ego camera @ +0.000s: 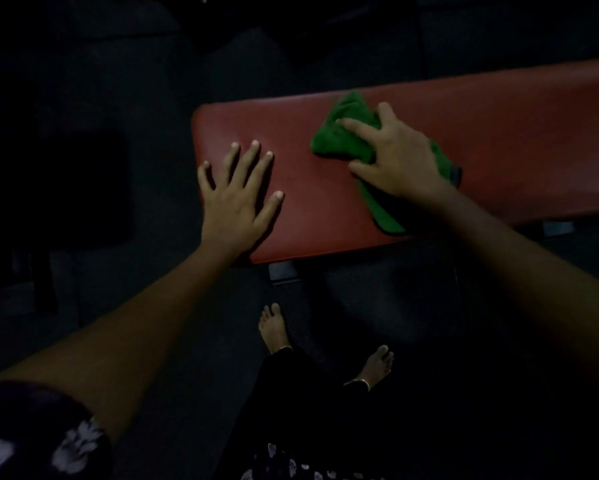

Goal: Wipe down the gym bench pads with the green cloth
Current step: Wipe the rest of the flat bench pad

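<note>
Room: dim, dark floor, bare feet at lower centre.
Bench pad: red, long axis running from centre frame out to the right edge.
Green cloth: bunched on the pad, centre-right.
Right hand: fingers curled onto the cloth, pressing it down.
Left hand: flat, fingers spread, bracing the pad's left end.
Unwiped run: likely rightward, nearer the right hand.
</note>
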Demonstrator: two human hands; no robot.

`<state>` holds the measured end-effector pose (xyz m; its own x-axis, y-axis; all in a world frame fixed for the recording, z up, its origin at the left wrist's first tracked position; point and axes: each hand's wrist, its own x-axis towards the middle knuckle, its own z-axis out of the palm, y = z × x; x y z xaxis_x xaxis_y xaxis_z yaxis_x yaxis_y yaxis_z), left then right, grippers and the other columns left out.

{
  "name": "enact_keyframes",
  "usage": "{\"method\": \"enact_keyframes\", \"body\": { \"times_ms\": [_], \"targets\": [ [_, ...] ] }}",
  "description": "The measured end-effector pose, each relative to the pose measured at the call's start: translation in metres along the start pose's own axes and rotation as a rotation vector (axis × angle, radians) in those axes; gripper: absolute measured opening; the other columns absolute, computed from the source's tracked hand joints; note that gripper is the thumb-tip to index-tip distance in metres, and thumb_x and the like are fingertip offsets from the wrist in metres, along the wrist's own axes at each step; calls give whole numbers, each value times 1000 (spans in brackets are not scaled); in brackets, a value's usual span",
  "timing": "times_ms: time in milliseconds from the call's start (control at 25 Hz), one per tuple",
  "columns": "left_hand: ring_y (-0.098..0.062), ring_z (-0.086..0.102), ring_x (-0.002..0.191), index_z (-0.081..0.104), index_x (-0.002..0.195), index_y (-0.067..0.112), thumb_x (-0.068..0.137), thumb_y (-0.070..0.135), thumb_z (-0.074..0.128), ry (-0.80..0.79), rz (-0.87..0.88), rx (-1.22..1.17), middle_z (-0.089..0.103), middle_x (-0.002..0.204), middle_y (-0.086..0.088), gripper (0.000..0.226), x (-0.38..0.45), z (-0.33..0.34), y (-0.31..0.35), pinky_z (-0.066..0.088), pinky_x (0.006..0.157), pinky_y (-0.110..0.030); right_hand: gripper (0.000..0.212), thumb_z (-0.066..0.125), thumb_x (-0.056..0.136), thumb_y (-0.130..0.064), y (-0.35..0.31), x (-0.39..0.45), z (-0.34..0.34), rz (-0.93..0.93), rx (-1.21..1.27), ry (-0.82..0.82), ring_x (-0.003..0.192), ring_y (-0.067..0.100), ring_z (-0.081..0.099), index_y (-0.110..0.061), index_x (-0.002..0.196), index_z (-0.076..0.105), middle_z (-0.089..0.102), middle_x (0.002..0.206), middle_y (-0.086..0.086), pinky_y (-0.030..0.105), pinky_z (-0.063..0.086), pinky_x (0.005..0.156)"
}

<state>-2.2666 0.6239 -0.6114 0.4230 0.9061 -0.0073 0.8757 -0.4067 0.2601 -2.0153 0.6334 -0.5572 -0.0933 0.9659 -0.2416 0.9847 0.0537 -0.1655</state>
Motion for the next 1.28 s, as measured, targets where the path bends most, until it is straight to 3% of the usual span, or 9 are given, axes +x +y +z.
{"method": "enact_keyframes", "body": {
  "times_ms": [200,320,440,560,680,880,960,1080,1280],
  "targets": [
    [-24,26,138,40,142,19,92,48,33,39,-11,-49,37,149,-5,57,0,0,2,15,107,-60,55,54,88,-38,-18,26,1,636,164,181,113,36,49,-27,139,38,33,140,16,41,42,90],
    [-24,27,137,43,140,17,93,43,34,62,-1,-33,38,148,-5,54,2,4,-1,17,106,-61,56,54,87,-37,-72,25,8,273,81,116,111,34,49,-28,140,37,33,140,17,40,44,83],
    [-25,28,137,44,138,16,93,42,34,71,-7,-19,38,148,-5,53,3,8,-2,17,105,-60,61,56,86,-38,-47,7,8,-82,-6,-2,109,35,48,-31,143,34,36,133,17,41,45,80],
    [-26,27,138,42,140,18,93,42,34,79,-5,-32,37,148,-5,53,3,8,0,14,107,-59,61,58,85,-38,3,-18,9,272,68,110,109,37,49,-31,142,36,39,129,18,43,45,83],
    [-25,24,140,40,141,19,93,43,32,52,-5,-36,34,150,-4,54,4,8,-1,11,109,-58,61,55,87,-39,-21,-36,23,697,167,203,110,36,48,-30,143,33,34,137,18,41,43,84],
    [-24,19,143,38,142,21,92,44,28,35,-9,-37,30,152,-3,56,3,7,0,7,112,-56,64,56,86,-39,-47,-66,32,155,33,47,102,35,47,-30,144,33,38,128,19,37,39,70],
    [-24,16,144,37,143,20,92,44,27,27,-2,-52,29,153,-4,57,4,8,-1,4,113,-55,63,57,84,-38,-32,-81,40,383,87,123,103,37,48,-29,143,37,41,125,19,42,43,75],
    [-24,14,144,36,143,20,94,42,30,36,9,-53,28,154,-4,55,4,9,-3,2,113,-54,62,57,83,-32,-65,-94,67,904,363,478,107,34,49,-23,142,40,42,126,19,37,43,85],
    [-23,8,146,30,146,20,98,40,29,-17,21,-30,20,156,-1,52,3,3,-2,-3,113,-52,63,59,86,-15,-186,-83,110,1204,951,871,117,30,47,-13,144,34,40,133,18,17,30,87]
  ]
}}
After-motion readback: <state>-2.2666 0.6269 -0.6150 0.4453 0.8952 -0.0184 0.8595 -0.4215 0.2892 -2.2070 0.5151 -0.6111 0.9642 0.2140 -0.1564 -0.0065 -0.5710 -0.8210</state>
